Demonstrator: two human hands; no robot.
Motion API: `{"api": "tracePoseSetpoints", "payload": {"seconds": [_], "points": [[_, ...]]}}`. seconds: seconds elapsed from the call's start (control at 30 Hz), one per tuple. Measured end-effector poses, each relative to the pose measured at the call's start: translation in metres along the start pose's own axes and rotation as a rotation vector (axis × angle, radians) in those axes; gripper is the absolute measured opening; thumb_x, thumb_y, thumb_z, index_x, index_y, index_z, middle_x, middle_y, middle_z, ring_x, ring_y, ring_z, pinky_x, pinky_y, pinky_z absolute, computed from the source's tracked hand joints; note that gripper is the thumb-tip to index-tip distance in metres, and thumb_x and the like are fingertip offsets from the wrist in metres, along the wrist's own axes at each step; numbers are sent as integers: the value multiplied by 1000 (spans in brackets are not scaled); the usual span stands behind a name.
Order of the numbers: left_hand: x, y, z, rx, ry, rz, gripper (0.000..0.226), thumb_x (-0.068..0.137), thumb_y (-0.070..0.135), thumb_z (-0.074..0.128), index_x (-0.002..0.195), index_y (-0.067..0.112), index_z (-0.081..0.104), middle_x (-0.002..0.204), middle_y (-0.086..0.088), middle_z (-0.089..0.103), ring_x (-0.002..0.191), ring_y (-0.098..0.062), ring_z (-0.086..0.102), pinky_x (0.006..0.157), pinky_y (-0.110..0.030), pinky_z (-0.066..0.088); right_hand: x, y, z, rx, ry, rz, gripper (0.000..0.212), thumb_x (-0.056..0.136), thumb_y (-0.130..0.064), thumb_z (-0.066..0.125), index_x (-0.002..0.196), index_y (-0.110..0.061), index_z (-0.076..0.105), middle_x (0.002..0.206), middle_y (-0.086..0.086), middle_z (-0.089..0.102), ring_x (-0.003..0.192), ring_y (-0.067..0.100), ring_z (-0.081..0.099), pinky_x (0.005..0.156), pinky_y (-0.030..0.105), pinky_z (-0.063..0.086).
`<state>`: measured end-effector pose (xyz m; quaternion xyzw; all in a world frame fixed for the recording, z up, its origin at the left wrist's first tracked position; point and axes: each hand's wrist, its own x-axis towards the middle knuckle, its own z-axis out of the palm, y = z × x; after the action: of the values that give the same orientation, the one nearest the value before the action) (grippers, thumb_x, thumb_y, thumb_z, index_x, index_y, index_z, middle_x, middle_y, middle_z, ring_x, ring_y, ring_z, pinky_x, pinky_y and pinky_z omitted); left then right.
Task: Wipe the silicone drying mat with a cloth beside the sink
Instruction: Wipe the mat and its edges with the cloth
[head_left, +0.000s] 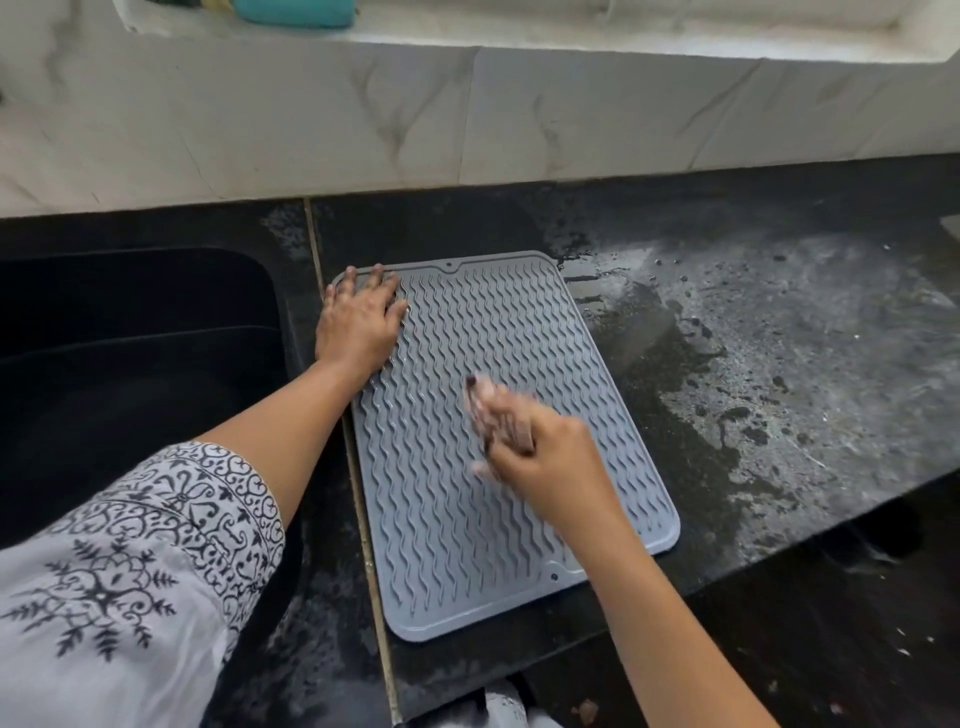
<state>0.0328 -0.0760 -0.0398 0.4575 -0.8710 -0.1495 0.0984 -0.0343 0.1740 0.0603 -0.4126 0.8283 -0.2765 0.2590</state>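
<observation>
Wiping under way: right hand (550, 462) clutches the cloth (496, 410) mid-mat; left hand (358, 322), flat and open, pins the grey silicone drying mat (467, 519) right of the sink (130, 364). Next: near end.

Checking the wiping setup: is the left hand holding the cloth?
No, the left hand lies flat on the mat; the right hand holds the cloth.

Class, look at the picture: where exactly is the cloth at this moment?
In the head view the cloth is bunched in the right hand, pressed on the middle of the grey drying mat, right of the sink.
</observation>
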Motion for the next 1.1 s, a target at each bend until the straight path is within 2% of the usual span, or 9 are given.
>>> {"api": "tracePoseSetpoints", "payload": {"seconds": [0.07, 0.17, 0.43, 0.57, 0.67, 0.73, 0.83, 0.9, 1.1], "points": [[0, -1, 0, -5, -2, 3, 51, 99, 42, 32, 147, 23, 32, 157, 1, 24, 146, -26, 11, 117, -43, 5, 38, -7, 18, -88, 95, -108, 49, 87, -25, 61, 134, -25, 49, 132, 1, 57, 107, 17, 58, 91, 36, 51], [0, 0, 0, -11, 12, 5, 51, 99, 41, 33, 146, 22, 33, 156, 1, 25, 146, -26, 12, 118, -43, 6, 76, 5, 57, -449, 12, -122, 59, 93, -39, 47, 147, -28, 26, 156, 0, 23, 143, 22, 18, 115, 45, 19], [1, 0, 2, 9, 15, -8, 51, 99, 43, 32, 146, 23, 34, 156, 1, 26, 146, -27, 13, 117, -44, 7, 0, 22, 51, -529, -14, -169, 59, 96, -28, 46, 148, -16, 23, 153, 9, 28, 140, 25, 27, 113, 33, 20], [1, 1, 4, 12, 14, -13, 51, 99, 43, 31, 146, 23, 33, 156, 1, 26, 146, -27, 13, 117, -44, 6, -62, 26, 31, -626, -77, -150, 58, 67, -36, 80, 120, -19, 65, 122, 4, 65, 108, 21, 64, 82, 30, 53], [1, 0, 3, 0, 12, -15, 51, 99, 43, 32, 146, 23, 33, 156, 1, 25, 146, -27, 12, 117, -44, 6, -58, 19, 1, -437, -294, 2, 40, 81, -34, 67, 120, -26, 62, 116, -4, 66, 98, 15, 62, 85, 31, 52], [1, 0, 3, 2, 13, -10, 52, 99, 43, 32, 146, 23, 33, 156, 1, 25, 146, -27, 13, 117, -44, 6, -37, 11, -9, -227, -212, 40, 35, 86, -30, 62, 120, -28, 60, 105, -3, 65, 85, 13, 59, 81, 33, 52], [1, 0, 2, -6, 19, -8, 52, 99, 43, 33, 146, 23, 34, 156, 1, 26, 146, -26, 13, 117, -43, 6, 15, -1, 14, -260, 23, -50, 50, 90, -31, 57, 138, -29, 42, 136, -1, 51, 114, 18, 52, 98, 38, 45], [2, 0, 3, -1, 28, -11, 51, 99, 44, 34, 146, 23, 35, 156, 1, 27, 146, -26, 13, 117, -43, 6, 44, 3, 42, -435, 52, -70, 52, 96, -32, 46, 145, -23, 31, 151, 6, 33, 137, 25, 31, 111, 44, 31], [2, 1, 5, 13, 18, -36, 51, 98, 45, 33, 146, 24, 35, 156, 2, 27, 146, -25, 13, 117, -43, 6, 4, 22, 44, -581, -7, -133, 53, 99, -26, 41, 147, -10, 24, 152, 17, 28, 141, 32, 23, 114, 41, 20]]}}
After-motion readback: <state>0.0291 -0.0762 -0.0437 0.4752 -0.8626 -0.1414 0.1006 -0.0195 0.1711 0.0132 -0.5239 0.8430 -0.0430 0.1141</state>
